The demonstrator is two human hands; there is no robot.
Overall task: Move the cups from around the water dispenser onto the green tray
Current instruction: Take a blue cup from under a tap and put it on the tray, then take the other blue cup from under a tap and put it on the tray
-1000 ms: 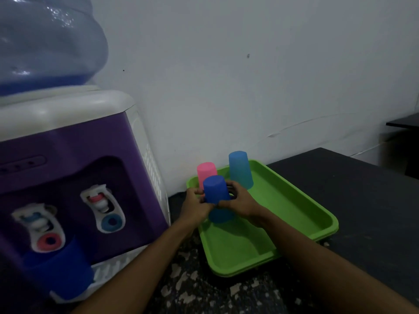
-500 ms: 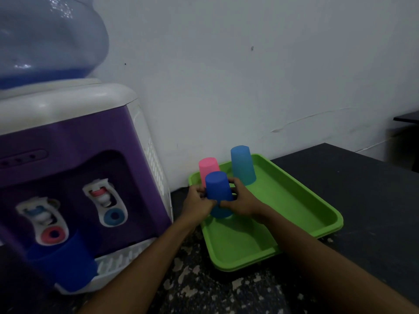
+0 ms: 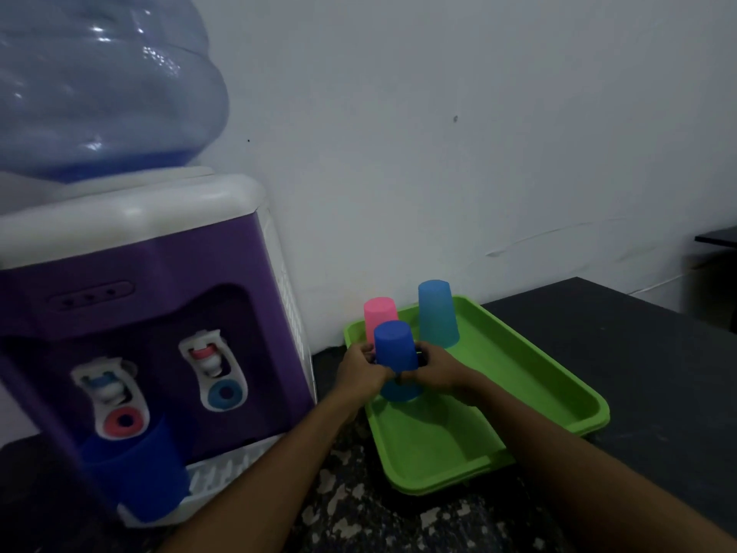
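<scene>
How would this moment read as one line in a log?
both hands: left hand, right hand hold dark blue cup | over green tray | one cup left at dispenser

Water bottle (image 3: 99, 85) top beyond frame edge; elbows too.

Both hands, left hand (image 3: 361, 373) and right hand (image 3: 436, 371), grip an upside-down dark blue cup (image 3: 395, 347) at the green tray's (image 3: 550, 393) far left corner, seemingly touching its floor.

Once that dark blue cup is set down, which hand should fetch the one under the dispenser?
Probably the left hand: the remaining blue cup stands on that side, while the right hand would cross over.
</scene>
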